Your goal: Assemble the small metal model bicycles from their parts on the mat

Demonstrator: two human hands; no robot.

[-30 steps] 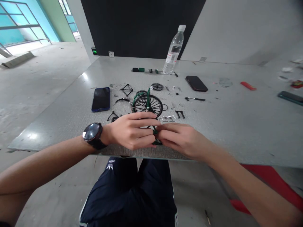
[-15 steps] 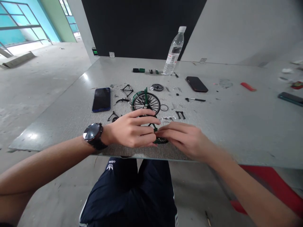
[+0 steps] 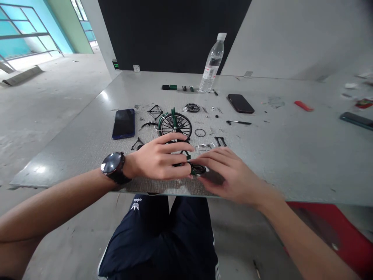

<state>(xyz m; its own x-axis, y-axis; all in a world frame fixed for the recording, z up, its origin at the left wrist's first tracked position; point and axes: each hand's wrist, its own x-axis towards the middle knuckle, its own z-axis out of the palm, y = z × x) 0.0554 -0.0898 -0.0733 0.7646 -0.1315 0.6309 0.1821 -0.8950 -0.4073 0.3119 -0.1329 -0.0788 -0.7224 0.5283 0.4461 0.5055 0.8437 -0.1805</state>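
While left hand (image 3: 163, 158) grips the green model bike (image 3: 175, 126), long axis toward near edge of counter (image 3: 291, 171), front-most wheel (image 3: 199, 169) sits beside right hand (image 3: 233, 175), fingers parted.

At the centre of the frame, the left hand (image 3: 163, 157) holds a green model bicycle (image 3: 176, 123), one spoked wheel upright above the fingers. Just right of centre, the right hand (image 3: 202, 174) has thumb and fingers parted around the other wheel (image 3: 199, 169); contact is unclear. Loose parts, including a black wheel (image 3: 192, 107), lie mid-frame on the table (image 3: 291, 155). A phone (image 3: 123, 123) lies centre left; a clear bottle (image 3: 211, 70) stands upper centre.
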